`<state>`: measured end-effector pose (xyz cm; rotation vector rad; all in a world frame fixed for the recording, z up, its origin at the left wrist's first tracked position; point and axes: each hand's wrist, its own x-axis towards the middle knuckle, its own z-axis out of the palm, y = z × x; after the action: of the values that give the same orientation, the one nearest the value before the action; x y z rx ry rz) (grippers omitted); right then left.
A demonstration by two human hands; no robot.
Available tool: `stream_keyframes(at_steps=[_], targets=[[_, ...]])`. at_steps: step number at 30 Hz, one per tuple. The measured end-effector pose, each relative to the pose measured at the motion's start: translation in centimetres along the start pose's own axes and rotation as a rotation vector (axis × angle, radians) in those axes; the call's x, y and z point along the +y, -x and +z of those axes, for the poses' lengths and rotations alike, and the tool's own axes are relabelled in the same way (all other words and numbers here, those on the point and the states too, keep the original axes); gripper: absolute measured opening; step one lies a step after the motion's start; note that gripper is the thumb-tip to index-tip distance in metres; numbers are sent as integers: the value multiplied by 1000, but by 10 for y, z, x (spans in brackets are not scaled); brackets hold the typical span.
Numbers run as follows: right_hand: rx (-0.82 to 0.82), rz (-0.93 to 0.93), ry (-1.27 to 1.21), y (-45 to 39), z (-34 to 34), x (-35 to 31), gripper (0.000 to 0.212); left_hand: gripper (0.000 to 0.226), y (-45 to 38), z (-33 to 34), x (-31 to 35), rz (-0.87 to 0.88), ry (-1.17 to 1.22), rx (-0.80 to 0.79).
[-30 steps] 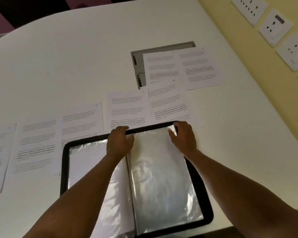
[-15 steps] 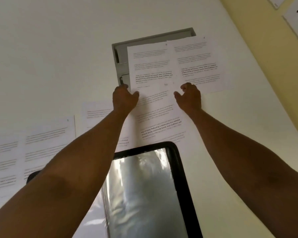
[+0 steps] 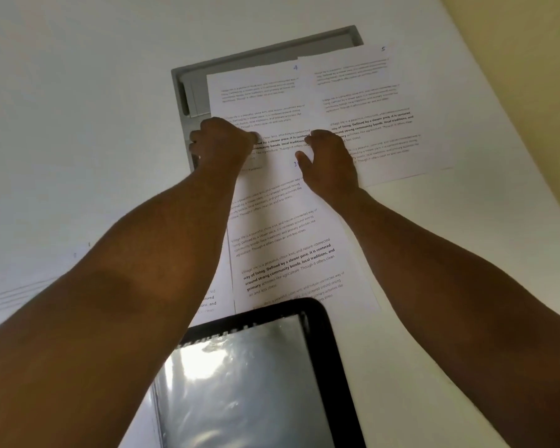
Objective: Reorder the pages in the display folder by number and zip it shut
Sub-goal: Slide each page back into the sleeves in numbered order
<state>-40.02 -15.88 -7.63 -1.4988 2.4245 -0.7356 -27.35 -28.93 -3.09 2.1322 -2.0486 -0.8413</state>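
Note:
The black display folder (image 3: 325,357) lies open at the bottom, its shiny clear sleeves (image 3: 249,389) showing. Loose printed pages are spread on the white table beyond it. Both my arms reach out to the page marked 4 (image 3: 259,98). My left hand (image 3: 222,142) grips that page's left edge, thumb on top and fingers curled. My right hand (image 3: 330,160) holds its right side, with the thumb on the sheet and the fingers curled where it meets the page marked 5 (image 3: 372,118). Another page (image 3: 288,247) lies between page 4 and the folder.
A grey recessed box (image 3: 188,92) in the table sits partly under page 4. More pages (image 3: 13,295) lie at the left, mostly hidden by my left arm. A yellow wall (image 3: 514,59) runs along the table's right edge.
My hands left the folder's top edge and reached forward over the nearer page to page 4. Now they have closed on its sides. The view has tilted forward with them.

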Motion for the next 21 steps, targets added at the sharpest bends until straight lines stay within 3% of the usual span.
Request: stream_keyframes(at_steps=[4, 6, 9, 13, 21], targets=[[52, -18, -15, 1, 5, 2, 43, 97, -12, -5, 12, -101, 37, -89], [67, -14, -22, -1, 7, 2, 42, 68, -20, -5, 13, -91, 218, -115], [62, -13, -22, -4, 7, 3, 42, 14, -23, -11, 10, -50, 402, -24], [15, 5, -52, -5, 3, 1, 44, 24, -18, -34, 8, 172, 520, 109], [-156, 91, -94, -3, -21, -16, 48, 16, 11, -129, 8, 694, 800, 319]])
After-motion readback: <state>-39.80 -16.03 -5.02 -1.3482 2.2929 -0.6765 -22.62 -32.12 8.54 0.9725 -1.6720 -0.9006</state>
